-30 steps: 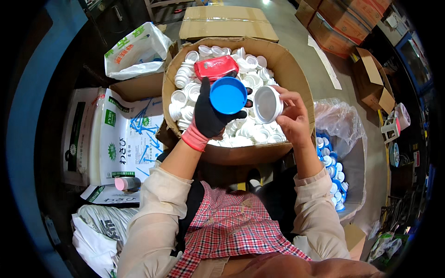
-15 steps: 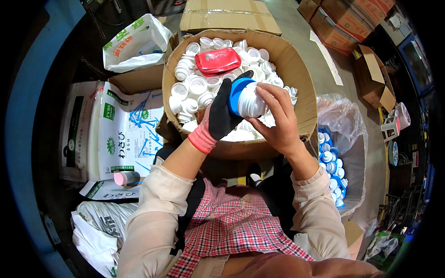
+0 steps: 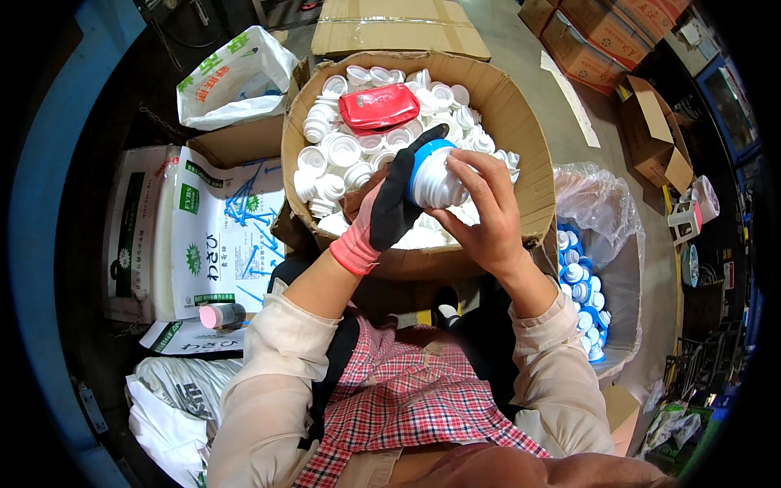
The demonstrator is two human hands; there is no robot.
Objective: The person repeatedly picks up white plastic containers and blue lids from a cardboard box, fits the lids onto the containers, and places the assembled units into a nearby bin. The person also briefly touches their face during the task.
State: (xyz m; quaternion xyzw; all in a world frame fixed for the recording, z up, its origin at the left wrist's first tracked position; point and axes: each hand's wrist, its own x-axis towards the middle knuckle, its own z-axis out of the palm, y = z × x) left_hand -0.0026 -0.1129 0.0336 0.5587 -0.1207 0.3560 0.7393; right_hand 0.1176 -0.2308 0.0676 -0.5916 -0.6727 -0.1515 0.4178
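A white ribbed plastic cap point(image 3: 440, 180) with a blue ring point(image 3: 423, 159) around its wide end is held up over the large cardboard box point(image 3: 521, 138). My left hand point(image 3: 390, 205), in a pink and black glove, wraps around the blue ring from the left. On the right, the bare fingers and thumb of my right hand point(image 3: 492, 224) close on the white ribbed part. Underneath, many loose white caps point(image 3: 342, 150) fill the box. A red zipped pouch point(image 3: 379, 109) lies on top of them.
A plastic-lined bin point(image 3: 626, 285) to the right holds blue and white caps point(image 3: 582, 285). Thin blue plastic pieces point(image 3: 248, 207) lie on a printed white sheet at left, near a pink-ended cylinder point(image 3: 221, 315). Behind it stands a white bag point(image 3: 236, 81). A closed carton point(image 3: 399, 32) sits beyond the box.
The blue ring is turned so less of its face shows, and my gloved hand has rolled slightly with it. My right fingers stay on the white part.
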